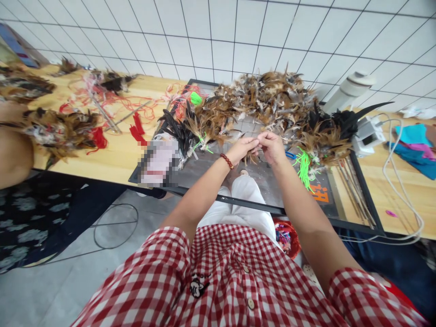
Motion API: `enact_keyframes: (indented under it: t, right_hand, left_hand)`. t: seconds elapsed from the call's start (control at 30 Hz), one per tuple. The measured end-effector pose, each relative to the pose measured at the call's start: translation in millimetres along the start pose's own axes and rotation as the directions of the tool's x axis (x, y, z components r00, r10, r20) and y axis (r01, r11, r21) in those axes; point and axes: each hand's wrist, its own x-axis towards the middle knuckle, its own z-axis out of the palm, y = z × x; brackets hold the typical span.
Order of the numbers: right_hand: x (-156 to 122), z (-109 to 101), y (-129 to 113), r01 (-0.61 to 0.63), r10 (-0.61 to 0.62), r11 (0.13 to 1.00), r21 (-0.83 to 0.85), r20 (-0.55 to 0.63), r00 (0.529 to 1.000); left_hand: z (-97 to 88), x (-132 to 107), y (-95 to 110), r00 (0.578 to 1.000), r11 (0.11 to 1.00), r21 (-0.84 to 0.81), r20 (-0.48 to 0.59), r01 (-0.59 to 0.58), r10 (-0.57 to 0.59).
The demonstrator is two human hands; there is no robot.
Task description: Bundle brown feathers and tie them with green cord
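Observation:
My left hand (242, 148) and my right hand (272, 146) meet over a glass-topped tray (259, 190), fingers pinched together on a small bunch of brown feathers (251, 156) between them. A bead bracelet (226, 161) circles my left wrist. Just beyond the hands lies a big heap of brown, white and black feathers (269, 97). Tied feather bundles (207, 122) with green string lie to the left of my hands.
Green cords (303, 165) and thin sticks (354, 190) lie right of my hands. A white device (366, 134) with a cable sits at the right. Red threads (136, 129) and feather bundles (61, 129) cover the wooden table (116, 154) left, beside another person's arm (12, 154).

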Motion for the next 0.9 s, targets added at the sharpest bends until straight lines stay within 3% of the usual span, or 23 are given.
enact_keyframes:
  t: [0.33, 0.5, 0.57, 0.67, 0.77, 0.9]
  right_hand:
    - [0.5, -2.7, -5.9, 0.069, -0.07, 0.997, 0.017, 0.041, 0.997]
    - [-6.3, 4.4, -4.5, -0.056, 0.061, 0.997, -0.044, 0.116, 0.991]
    - [-4.7, 5.8, -1.7, -0.017, 0.021, 0.998, -0.068, 0.057, 0.998]
    - [7.5, -3.6, 4.6, 0.175, -0.188, 0.977, -0.124, -0.105, 0.976]
    - [26.0, -31.0, 9.5, 0.306, -0.334, 0.94, -0.154, -0.224, 0.915]
    - [41.8, -70.3, 7.9, 0.356, -0.362, 0.931, -0.08, -0.326, 0.873]
  left_hand:
    - [-1.3, -0.6, 0.5, 0.998, 0.997, -0.058, -0.054, -0.046, 0.043]
    - [1.1, -2.2, 1.4, 1.0, 0.997, -0.08, 0.021, 0.017, -0.015]
    - [2.2, -3.2, 2.1, 0.998, 0.996, -0.085, 0.048, 0.04, -0.036]
    - [2.6, -4.9, 4.6, 0.995, 0.995, -0.053, 0.051, 0.085, -0.082]
    - [0.4, -5.6, 8.0, 0.996, 0.996, -0.012, -0.009, 0.093, -0.093]
    - [-6.7, -3.8, 10.9, 0.988, 0.997, -0.07, -0.15, 0.024, -0.035]
